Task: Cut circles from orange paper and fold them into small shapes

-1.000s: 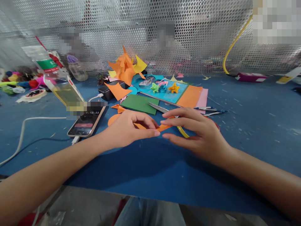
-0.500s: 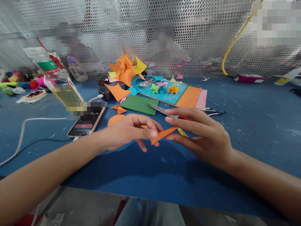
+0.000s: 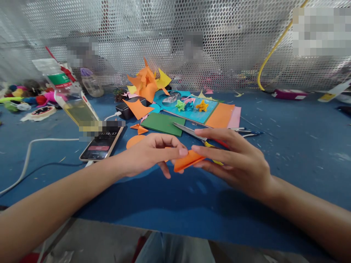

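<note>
Between my two hands is a small folded piece of orange paper [image 3: 189, 161], held above the blue table [image 3: 170, 204]. My left hand [image 3: 153, 155] pinches its left end with thumb and fingers. The right end sits between the thumb and fingertips of my right hand [image 3: 238, 159]. Just behind the right fingers lie scissors [image 3: 189, 130] with red and yellow handles, partly hidden by that hand. A folded green paper [image 3: 163, 123] rests under the scissors' tip. An orange paper circle [image 3: 135, 141] lies beyond my left wrist.
A phone [image 3: 102, 142] with a white cable and a tilted bottle [image 3: 72, 98] stand on the left. Orange paper scraps [image 3: 145, 82] are heaped at the back. Small folded paper stars [image 3: 202, 106] sit on a blue sheet [image 3: 210, 114]. A perforated metal panel [image 3: 227, 47] rises behind.
The orange folded paper has turned so that more of its flat face shows. My right index finger has shifted slightly, and both hands keep hold of the paper.
</note>
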`<state>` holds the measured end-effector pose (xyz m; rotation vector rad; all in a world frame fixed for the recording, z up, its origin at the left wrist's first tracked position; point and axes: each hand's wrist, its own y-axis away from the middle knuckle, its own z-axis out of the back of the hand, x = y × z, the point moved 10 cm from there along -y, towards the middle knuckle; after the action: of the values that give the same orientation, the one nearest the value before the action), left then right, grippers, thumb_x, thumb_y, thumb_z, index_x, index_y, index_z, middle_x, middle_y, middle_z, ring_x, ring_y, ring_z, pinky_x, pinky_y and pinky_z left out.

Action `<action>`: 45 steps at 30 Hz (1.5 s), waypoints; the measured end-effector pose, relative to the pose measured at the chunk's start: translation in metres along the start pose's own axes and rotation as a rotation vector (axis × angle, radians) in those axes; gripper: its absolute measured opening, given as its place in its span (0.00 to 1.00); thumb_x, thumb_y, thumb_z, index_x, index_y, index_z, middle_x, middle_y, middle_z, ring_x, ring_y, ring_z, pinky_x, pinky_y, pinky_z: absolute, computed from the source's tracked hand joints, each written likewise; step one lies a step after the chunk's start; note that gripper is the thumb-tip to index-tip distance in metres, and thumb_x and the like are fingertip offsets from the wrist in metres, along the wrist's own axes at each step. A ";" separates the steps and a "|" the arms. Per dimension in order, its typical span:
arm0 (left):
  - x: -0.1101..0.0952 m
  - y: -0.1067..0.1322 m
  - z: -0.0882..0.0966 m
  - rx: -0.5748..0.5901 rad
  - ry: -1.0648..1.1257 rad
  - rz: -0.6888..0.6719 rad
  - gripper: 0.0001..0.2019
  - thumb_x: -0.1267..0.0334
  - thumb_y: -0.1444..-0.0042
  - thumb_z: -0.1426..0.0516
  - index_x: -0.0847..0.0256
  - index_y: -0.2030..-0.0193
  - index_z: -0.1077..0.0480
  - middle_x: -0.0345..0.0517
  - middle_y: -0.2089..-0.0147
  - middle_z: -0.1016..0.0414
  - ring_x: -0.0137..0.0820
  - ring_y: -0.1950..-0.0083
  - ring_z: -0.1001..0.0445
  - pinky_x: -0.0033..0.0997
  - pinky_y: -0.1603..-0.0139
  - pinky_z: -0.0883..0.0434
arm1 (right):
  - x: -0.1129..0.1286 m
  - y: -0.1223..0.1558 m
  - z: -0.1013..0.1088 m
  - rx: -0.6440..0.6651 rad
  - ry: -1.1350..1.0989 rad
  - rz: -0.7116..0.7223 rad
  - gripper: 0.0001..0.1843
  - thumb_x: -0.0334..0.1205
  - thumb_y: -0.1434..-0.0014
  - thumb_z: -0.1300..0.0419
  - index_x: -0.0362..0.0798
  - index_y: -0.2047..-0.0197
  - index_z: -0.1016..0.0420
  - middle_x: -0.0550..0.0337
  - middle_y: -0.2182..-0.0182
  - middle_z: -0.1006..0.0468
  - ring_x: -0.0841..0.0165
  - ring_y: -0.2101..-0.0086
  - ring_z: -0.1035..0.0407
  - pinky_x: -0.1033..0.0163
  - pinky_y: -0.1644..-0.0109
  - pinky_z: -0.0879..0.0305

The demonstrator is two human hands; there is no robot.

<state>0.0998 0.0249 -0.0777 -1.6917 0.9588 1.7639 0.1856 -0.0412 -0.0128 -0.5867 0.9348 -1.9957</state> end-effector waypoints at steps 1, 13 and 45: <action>-0.001 -0.001 0.002 -0.017 -0.003 -0.001 0.06 0.61 0.45 0.43 0.61 0.69 0.32 0.38 0.73 0.29 0.26 0.70 0.25 0.20 0.78 0.28 | 0.001 0.000 0.000 0.006 0.005 0.011 0.15 0.35 0.42 0.41 0.52 0.51 0.32 0.52 0.50 0.31 0.64 0.51 0.34 0.56 0.51 0.33; -0.002 0.001 0.023 -0.228 -0.906 -0.018 0.10 0.56 0.46 0.46 0.61 0.71 0.33 0.38 0.74 0.31 0.25 0.74 0.34 0.24 0.75 0.39 | 0.003 0.018 -0.062 0.662 -0.134 -0.011 0.09 0.37 0.37 0.48 0.47 0.64 0.26 0.58 0.65 0.24 0.66 0.64 0.32 0.60 0.61 0.34; 0.006 0.001 -0.011 0.076 -1.238 -0.224 0.11 0.55 0.43 0.45 0.59 0.61 0.29 0.41 0.57 0.28 0.31 0.55 0.30 0.29 0.55 0.35 | -0.038 0.036 -0.073 0.739 -0.330 -0.434 0.13 0.49 0.44 0.41 0.51 0.59 0.29 0.59 0.61 0.27 0.66 0.62 0.31 0.61 0.60 0.34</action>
<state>0.1058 0.0153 -0.0829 -0.3755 0.2305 2.0455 0.1741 0.0064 -0.0879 -0.6881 -0.1689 -2.3203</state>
